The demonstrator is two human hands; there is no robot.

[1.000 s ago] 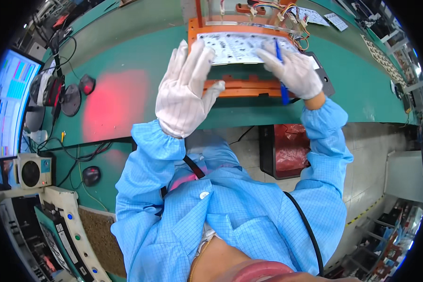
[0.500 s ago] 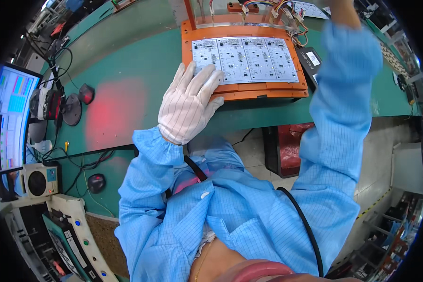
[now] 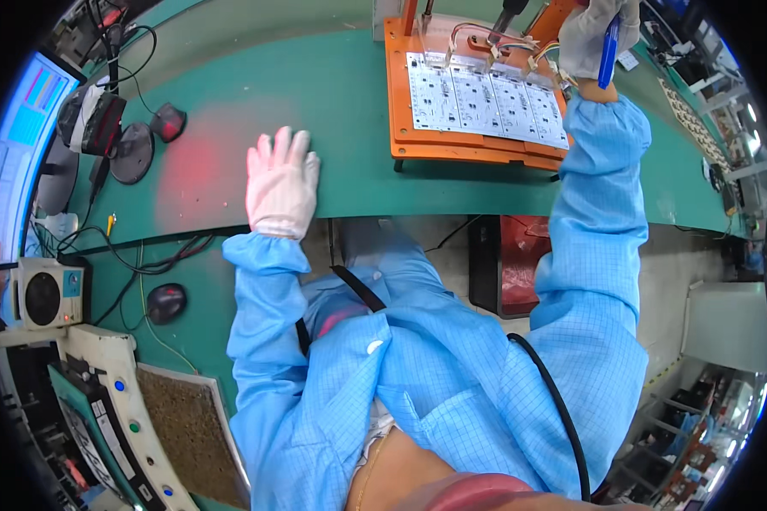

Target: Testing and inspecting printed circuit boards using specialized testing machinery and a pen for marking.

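My left hand (image 3: 281, 186), in a white glove, lies flat and open on the green bench top (image 3: 332, 102), to the left of an orange fixture (image 3: 477, 146). A white panel of circuit boards (image 3: 486, 100) lies in that fixture. My right hand (image 3: 595, 34), also gloved, is raised beyond the fixture's far right corner and is closed around a blue pen (image 3: 607, 58). Several wires and clamps (image 3: 498, 36) stand at the fixture's far edge. Both arms wear light blue sleeves.
A monitor (image 3: 13, 162) glows at the far left, with a dark round device (image 3: 132, 153) and cables beside it. A black mouse (image 3: 166, 302) and a small white fan unit (image 3: 47, 294) sit on a lower shelf. A red bin (image 3: 528, 264) stands under the bench.
My left hand slid off the fixture to the bare bench on its left. My right hand lifted from the board panel up to the fixture's far right corner, still holding the pen.
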